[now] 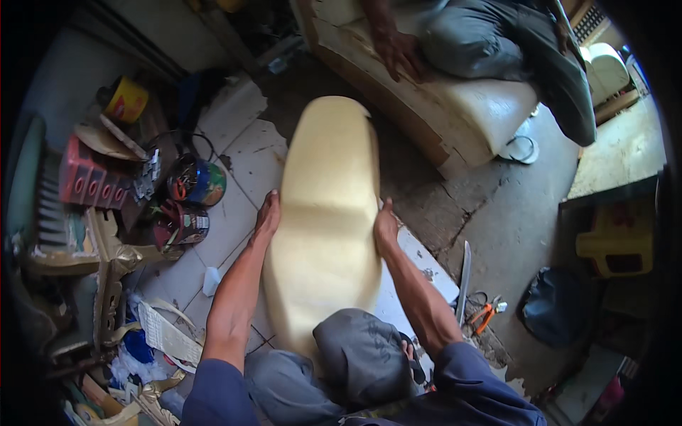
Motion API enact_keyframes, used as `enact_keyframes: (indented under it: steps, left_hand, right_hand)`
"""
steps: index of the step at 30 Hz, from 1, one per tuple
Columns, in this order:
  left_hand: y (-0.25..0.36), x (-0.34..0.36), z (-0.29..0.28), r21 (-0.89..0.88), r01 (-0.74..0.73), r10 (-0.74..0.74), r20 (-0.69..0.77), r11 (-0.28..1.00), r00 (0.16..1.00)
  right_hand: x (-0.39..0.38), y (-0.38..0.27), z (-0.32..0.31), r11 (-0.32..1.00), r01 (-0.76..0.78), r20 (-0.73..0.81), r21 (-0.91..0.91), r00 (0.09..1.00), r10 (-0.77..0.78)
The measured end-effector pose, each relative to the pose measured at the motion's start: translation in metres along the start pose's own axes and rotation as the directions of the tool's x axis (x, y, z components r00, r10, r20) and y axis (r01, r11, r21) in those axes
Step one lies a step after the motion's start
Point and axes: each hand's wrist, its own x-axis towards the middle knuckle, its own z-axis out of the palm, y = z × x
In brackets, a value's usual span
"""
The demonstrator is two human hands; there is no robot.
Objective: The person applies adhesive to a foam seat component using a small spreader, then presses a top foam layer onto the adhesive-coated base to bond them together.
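Observation:
A long cream-coloured motorcycle seat foam (330, 170) lies lengthwise in front of me, its wide near end reaching my grey-clad knees. My left hand (268, 216) presses against its left side, fingers tucked round the edge. On the opposite side my right hand (386, 228) grips at about the same height, thumb pointing up along the edge. Between the hands a step runs across the foam, with the narrower part beyond it. The undersides of both hands are hidden.
Another person (497, 42) sits at the far right on a pale padded bench (455, 106). Orange-handled pliers (487, 314) and a long blade (464, 282) lie right of my arm. Tins of tools (197, 181), red drawers (92, 174) and scraps crowd the left. A dark round cushion-like item (555, 307) sits farther right.

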Motion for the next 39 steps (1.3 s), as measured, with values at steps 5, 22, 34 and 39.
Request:
enact_keyframes:
  steps: [5,22,34,39]
  left_hand:
    - [-0.081,-0.079,-0.023,0.135,0.04,0.01,-0.355,0.99,0.935]
    - [-0.024,-0.134,0.005,-0.056,-0.001,-0.022,-0.406,0.998,0.914]
    - [-0.034,-0.177,0.003,-0.042,0.048,-0.062,-0.441,0.998,0.895]
    - [-0.051,-0.218,0.034,-0.107,0.047,-0.098,-0.54,0.993,0.836]
  right_hand:
    - [-0.015,-0.023,0.027,0.674,0.738,0.169,-0.009,0.666,-0.727]
    - [-0.026,0.064,0.012,0.664,0.652,0.162,-0.367,0.747,-0.644]
    - [-0.033,0.071,0.017,0.891,0.455,0.158,0.008,0.879,-0.45]
    - [-0.037,0.081,0.01,0.925,0.339,0.25,0.171,0.894,-0.373]
